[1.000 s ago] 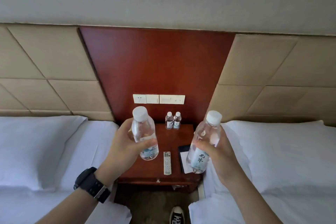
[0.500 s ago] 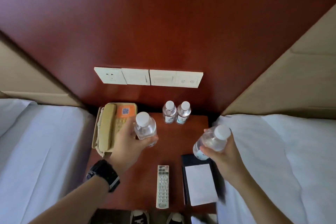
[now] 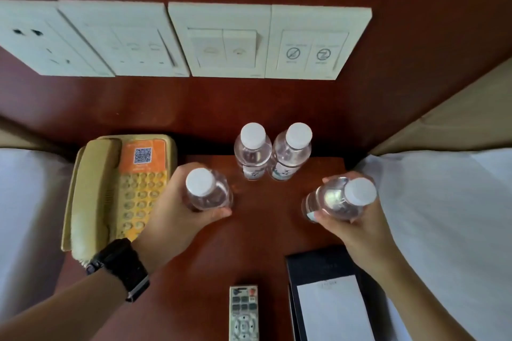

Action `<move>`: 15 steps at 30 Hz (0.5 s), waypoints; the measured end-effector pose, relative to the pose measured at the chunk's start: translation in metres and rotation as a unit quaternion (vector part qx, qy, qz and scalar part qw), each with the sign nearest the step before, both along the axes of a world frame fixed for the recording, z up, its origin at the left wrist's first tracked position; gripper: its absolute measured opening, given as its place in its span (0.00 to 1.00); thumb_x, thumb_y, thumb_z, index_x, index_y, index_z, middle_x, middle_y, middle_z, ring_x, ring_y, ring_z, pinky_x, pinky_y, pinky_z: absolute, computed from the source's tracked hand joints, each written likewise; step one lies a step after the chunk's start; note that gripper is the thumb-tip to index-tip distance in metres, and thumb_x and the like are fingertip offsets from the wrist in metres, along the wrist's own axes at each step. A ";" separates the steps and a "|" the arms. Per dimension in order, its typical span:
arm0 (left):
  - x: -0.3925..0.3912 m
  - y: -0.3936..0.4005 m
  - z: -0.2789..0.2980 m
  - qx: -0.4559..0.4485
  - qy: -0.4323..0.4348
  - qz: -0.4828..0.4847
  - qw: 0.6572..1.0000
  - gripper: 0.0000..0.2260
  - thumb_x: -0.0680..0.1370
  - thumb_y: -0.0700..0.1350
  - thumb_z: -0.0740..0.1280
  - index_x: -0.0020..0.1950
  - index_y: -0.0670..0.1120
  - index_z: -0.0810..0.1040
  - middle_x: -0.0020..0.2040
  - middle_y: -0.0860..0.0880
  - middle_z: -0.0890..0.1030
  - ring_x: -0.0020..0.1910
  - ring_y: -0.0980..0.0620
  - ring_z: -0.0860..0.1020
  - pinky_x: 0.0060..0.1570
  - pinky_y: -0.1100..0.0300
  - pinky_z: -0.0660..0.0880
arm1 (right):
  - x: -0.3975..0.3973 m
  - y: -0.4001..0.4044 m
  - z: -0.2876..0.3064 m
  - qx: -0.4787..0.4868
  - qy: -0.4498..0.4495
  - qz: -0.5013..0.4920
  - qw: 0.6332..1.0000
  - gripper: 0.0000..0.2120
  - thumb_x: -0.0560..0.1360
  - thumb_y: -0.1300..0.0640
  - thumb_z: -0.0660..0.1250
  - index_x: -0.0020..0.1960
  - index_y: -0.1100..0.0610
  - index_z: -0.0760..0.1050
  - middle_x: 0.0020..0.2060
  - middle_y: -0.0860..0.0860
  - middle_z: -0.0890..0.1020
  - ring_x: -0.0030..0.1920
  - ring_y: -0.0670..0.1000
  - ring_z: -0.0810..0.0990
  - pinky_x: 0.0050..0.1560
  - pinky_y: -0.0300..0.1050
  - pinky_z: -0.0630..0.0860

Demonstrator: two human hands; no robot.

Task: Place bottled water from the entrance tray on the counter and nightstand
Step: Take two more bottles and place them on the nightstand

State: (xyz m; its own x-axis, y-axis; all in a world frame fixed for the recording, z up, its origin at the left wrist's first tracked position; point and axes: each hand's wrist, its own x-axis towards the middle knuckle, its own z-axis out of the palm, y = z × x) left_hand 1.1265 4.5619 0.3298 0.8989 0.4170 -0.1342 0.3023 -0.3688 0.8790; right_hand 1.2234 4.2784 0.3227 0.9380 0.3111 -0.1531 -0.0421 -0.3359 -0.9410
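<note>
Bottled water, 4 pcs, all over the nightstand (image 3: 263,232). Two standing bottles (image 3: 270,156) upright at back edge, touching side by side, caps up, labels facing front; prob. paired there to keep the front free. Left-held bottle (image 3: 207,192): gripped round the body by left hand (image 3: 177,219), fingers and thumb curled about it, roughly upright, cap towards camera, just front-left of the standing pair; cannot tell if base touches the top. Right-held bottle (image 3: 336,201): gripped round the body by right hand (image 3: 357,227), fingers wrapped, tilted with cap leaning right, near right edge, base seems above surface. Judgement: both being brought in to flank the pair, body grip chosen so each can be set down base-first. Surrounds: phone (image 3: 116,188) along left edge, w/ QR sticker; remote (image 3: 243,313) at front edge centre; notepad holder (image 3: 329,302) at front-right corner; switch panel (image 3: 221,39) on wall behind; beds either side; watch (image 3: 122,266) on left wrist.
</note>
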 end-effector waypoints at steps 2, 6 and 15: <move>-0.001 0.006 -0.003 0.012 0.025 -0.014 1.000 0.34 0.59 0.38 0.83 0.54 0.59 0.70 0.49 0.73 0.78 0.49 0.71 0.78 0.46 0.77 0.71 | 0.003 -0.004 -0.002 -0.017 -0.003 0.021 1.000 0.31 0.63 0.71 0.80 0.61 0.55 0.72 0.55 0.48 0.81 0.58 0.49 0.80 0.59 0.41 0.77; -0.002 0.013 -0.007 0.065 0.096 -0.041 0.992 0.28 0.63 0.44 0.82 0.49 0.64 0.69 0.46 0.84 0.71 0.46 0.81 0.72 0.42 0.82 0.66 | 0.007 -0.010 -0.008 -0.045 0.066 0.041 0.996 0.31 0.62 0.68 0.82 0.60 0.51 0.76 0.55 0.45 0.84 0.56 0.48 0.83 0.59 0.41 0.78; 0.043 0.031 -0.027 -0.002 0.089 -0.050 0.995 0.29 0.67 0.45 0.80 0.65 0.53 0.74 0.56 0.56 0.83 0.56 0.59 0.80 0.58 0.59 0.76 | 0.054 0.001 -0.019 -0.075 0.042 0.062 0.994 0.21 0.63 0.67 0.82 0.48 0.48 0.81 0.43 0.41 0.87 0.48 0.43 0.84 0.52 0.39 0.77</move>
